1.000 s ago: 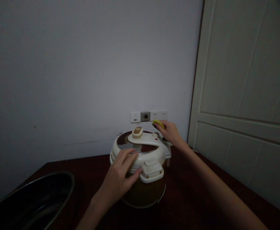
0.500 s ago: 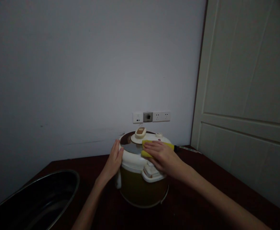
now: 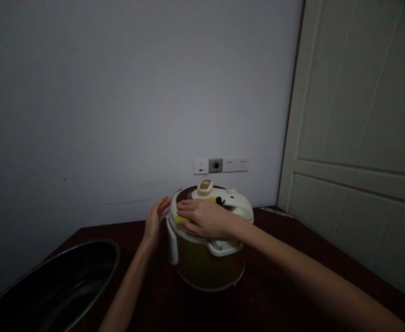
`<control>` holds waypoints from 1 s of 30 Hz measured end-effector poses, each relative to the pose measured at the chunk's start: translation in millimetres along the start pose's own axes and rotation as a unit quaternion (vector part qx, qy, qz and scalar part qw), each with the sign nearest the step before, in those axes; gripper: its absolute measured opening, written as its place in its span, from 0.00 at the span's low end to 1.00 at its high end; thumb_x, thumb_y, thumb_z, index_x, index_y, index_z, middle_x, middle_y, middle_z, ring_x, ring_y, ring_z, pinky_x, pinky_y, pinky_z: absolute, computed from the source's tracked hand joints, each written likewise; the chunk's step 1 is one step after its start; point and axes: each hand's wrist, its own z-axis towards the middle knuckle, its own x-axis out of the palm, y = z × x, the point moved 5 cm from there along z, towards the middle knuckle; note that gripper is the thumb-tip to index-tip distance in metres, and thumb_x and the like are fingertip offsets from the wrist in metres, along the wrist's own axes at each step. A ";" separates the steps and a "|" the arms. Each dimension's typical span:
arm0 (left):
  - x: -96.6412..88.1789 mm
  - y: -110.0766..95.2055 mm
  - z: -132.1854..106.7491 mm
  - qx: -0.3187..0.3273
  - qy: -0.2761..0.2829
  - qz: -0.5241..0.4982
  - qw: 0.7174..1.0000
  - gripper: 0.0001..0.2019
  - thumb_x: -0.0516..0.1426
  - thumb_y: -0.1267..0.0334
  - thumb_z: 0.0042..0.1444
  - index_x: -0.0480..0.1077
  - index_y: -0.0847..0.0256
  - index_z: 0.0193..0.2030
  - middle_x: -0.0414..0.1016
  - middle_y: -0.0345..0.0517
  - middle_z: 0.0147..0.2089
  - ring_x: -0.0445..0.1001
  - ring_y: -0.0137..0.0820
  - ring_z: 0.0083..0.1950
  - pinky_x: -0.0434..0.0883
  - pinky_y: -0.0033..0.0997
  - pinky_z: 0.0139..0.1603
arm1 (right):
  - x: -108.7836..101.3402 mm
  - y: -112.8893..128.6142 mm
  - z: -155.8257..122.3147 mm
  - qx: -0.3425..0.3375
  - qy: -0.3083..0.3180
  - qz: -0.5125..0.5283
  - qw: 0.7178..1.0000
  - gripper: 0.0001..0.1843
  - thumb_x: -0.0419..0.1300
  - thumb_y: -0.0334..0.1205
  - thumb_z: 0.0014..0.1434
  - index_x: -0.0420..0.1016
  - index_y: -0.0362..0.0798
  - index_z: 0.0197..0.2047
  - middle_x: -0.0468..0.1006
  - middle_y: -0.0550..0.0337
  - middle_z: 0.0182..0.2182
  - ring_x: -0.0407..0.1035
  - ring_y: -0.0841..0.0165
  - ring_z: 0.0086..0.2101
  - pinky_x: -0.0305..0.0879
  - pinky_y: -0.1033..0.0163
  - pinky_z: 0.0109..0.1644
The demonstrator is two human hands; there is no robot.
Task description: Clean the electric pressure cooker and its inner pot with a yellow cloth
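Observation:
A pressure cooker (image 3: 209, 263) with a white lid and olive-yellow body stands on the dark table. My right hand (image 3: 204, 217) lies across the front left of the lid, fingers pressed down on a yellow sponge (image 3: 181, 220) that peeks out under them. My left hand (image 3: 155, 219) rests against the cooker's left side near the white side handle, fingers loosely spread and holding nothing. A small tan knob (image 3: 205, 186) sits on top of the lid.
A large dark metal basin (image 3: 67, 286) occupies the table's left front. Wall sockets (image 3: 221, 165) sit on the wall behind the cooker. A white door (image 3: 358, 138) stands at the right. The dark table (image 3: 292, 276) extends right of the cooker.
My right hand carried the sponge from behind the lid across its top to the front left. My left hand slid from the lid's front to the cooker's left side.

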 end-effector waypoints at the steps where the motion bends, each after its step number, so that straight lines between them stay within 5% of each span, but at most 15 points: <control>1: -2.8 0.8 1.1 -0.017 -0.018 -0.028 0.999 0.25 0.46 0.54 0.55 0.67 0.71 0.51 0.73 0.61 0.52 0.70 0.40 0.55 0.64 0.43 0.57 | 7.2 3.2 10.3 -0.016 0.025 -0.033 0.999 0.12 0.53 0.39 0.62 0.75 0.45 0.43 0.78 0.55 0.44 0.68 0.68 0.48 0.62 0.60 0.54; 5: -7.2 1.6 1.7 -0.044 -0.049 -0.054 0.996 0.22 0.50 0.54 0.51 0.70 0.69 0.45 0.75 0.59 0.49 0.73 0.39 0.52 0.67 0.38 0.53 | 33.5 16.8 39.3 -0.008 0.089 -0.133 0.987 0.10 0.56 0.31 0.59 0.78 0.41 0.40 0.78 0.51 0.43 0.69 0.63 0.47 0.64 0.59 0.51; 9: -11.2 -2.9 2.7 -0.004 -0.061 -0.028 0.998 0.22 0.51 0.53 0.49 0.71 0.68 0.43 0.74 0.59 0.50 0.73 0.40 0.51 0.67 0.38 0.52 | 45.6 44.9 31.7 0.048 0.071 -0.182 0.979 0.10 0.57 0.32 0.57 0.79 0.37 0.37 0.77 0.40 0.43 0.68 0.53 0.48 0.62 0.50 0.52; 15: -11.9 -10.5 -0.1 0.059 -0.085 0.036 0.994 0.21 0.52 0.52 0.50 0.72 0.68 0.41 0.74 0.60 0.50 0.72 0.42 0.52 0.67 0.41 0.51 | 30.7 66.9 -32.9 0.100 -0.038 -0.183 0.977 0.14 0.55 0.30 0.59 0.75 0.34 0.46 0.72 0.40 0.51 0.62 0.54 0.55 0.61 0.52 0.56; 20: 10.6 -11.4 -10.6 0.118 -0.033 0.184 0.975 0.23 0.50 0.52 0.55 0.70 0.67 0.49 0.70 0.58 0.55 0.67 0.41 0.58 0.60 0.44 0.60 | -5.2 36.2 -99.7 0.132 -0.147 -0.060 0.979 0.20 0.52 0.31 0.61 0.67 0.46 0.57 0.70 0.52 0.55 0.61 0.60 0.57 0.63 0.50 0.54; 23: 24.9 -9.3 -19.2 0.183 -0.022 0.292 0.938 0.24 0.50 0.54 0.57 0.65 0.68 0.56 0.61 0.59 0.63 0.57 0.40 0.65 0.51 0.44 0.66 | -9.1 7.4 -145.0 0.208 -0.287 0.032 0.935 0.20 0.53 0.32 0.62 0.67 0.51 0.57 0.72 0.53 0.53 0.64 0.63 0.55 0.63 0.51 0.55; 26: 34.6 -6.9 -26.2 0.237 -0.019 0.354 0.905 0.25 0.47 0.54 0.59 0.61 0.66 0.59 0.54 0.58 0.66 0.50 0.39 0.68 0.48 0.46 0.67 | 16.5 -5.6 -183.6 0.268 -0.360 0.050 0.892 0.21 0.54 0.32 0.61 0.68 0.54 0.57 0.72 0.53 0.53 0.65 0.62 0.53 0.63 0.49 0.55; 30: 39.7 -3.0 -27.9 0.239 0.010 0.365 0.900 0.27 0.43 0.53 0.61 0.58 0.68 0.62 0.52 0.60 0.67 0.49 0.38 0.68 0.48 0.45 0.67 | 71.4 -0.5 -209.3 0.317 -0.374 0.095 0.866 0.26 0.52 0.31 0.62 0.60 0.55 0.62 0.62 0.53 0.60 0.56 0.62 0.60 0.56 0.46 0.60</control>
